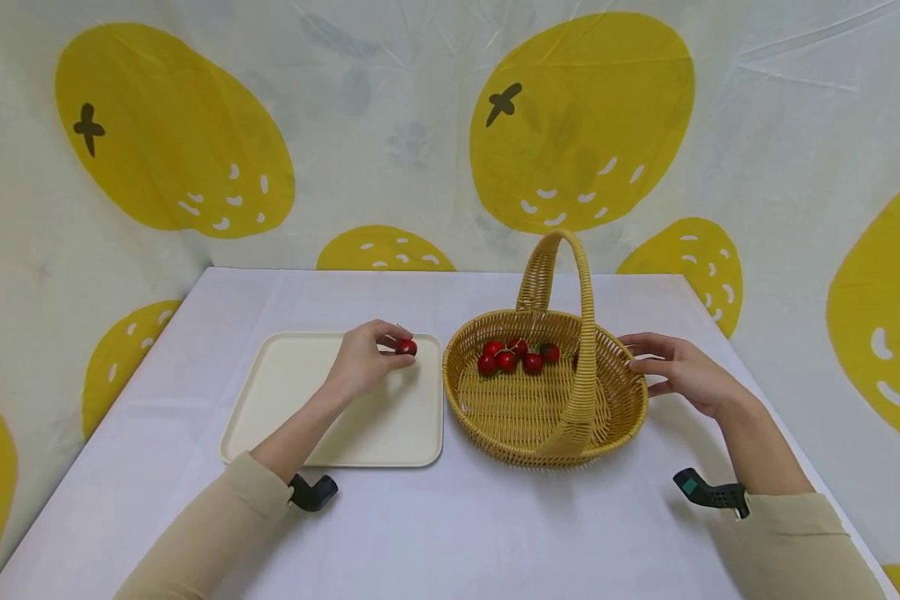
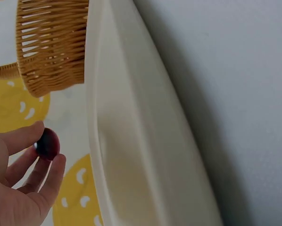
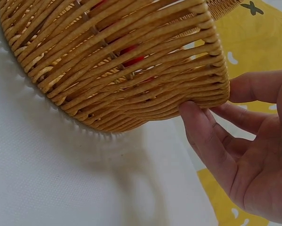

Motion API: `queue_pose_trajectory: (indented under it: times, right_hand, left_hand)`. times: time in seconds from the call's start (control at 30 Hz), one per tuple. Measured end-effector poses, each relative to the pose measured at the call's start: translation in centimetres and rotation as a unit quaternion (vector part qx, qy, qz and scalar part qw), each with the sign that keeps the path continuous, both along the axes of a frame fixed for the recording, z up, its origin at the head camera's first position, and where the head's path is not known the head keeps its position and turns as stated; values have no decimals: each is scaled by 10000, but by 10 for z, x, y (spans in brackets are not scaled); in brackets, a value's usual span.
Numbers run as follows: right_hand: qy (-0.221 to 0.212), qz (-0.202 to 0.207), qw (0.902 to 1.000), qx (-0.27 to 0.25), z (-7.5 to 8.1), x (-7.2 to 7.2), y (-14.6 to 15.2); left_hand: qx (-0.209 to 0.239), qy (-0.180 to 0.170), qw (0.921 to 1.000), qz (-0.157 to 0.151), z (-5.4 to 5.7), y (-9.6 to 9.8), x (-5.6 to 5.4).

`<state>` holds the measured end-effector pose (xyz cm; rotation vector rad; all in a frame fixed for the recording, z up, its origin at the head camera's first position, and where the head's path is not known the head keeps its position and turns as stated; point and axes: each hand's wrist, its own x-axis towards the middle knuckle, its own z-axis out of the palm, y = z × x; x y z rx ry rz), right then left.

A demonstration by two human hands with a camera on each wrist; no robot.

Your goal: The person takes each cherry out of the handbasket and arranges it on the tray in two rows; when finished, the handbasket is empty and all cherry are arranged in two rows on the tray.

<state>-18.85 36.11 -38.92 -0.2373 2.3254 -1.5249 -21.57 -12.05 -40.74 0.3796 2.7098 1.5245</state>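
My left hand pinches a dark red cherry tomato between thumb and fingertips, over the right part of a cream tray. In the left wrist view the tomato shows at the fingertips, beyond the tray's rim. Right of the tray stands a woven wicker basket with a tall arched handle. Several red cherry tomatoes lie inside, toward the back, some joined by a stem. My right hand holds the basket's right rim; in the right wrist view its fingertips touch the woven wall.
A white cloth covers the table. Behind it hangs a pale curtain printed with large yellow fruit. The basket's handle arches over its right half. Each wrist wears a black camera mount.
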Motion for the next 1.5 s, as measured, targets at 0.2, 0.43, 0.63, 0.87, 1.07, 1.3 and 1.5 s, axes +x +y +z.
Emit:
queue_pose_trajectory:
  times: [0.2,0.43,0.63,0.87,1.07,1.3,1.5]
  right_hand:
    - [11,-28,10000,34,1,1,-1]
    - [10,-50,10000,48,2,1,-2]
    - [0,-39,10000,23,1,0,-1]
    - [13,-65,10000,-3,0,0,0]
    - [30,-88,10000,-35,0,1,-1]
    - [4,-80,10000,-48,0,1,0]
    - [-19,-90,10000,-4,-1,1,0]
  left_hand:
    - [-160,-165,9997,-111,-12,-2,-6]
    - [-276,-386,9986,-212,-19,1,-7]
    - [-335,-457,9982,-190,-20,0,-6]
    - [-540,-404,9973,-287,-20,-1,-4]
    - [-558,-337,9975,-255,-20,-2,-1]
    - [-617,-227,9972,-344,-19,-5,0]
    - [-591,-335,9972,-327,-20,-5,-1]
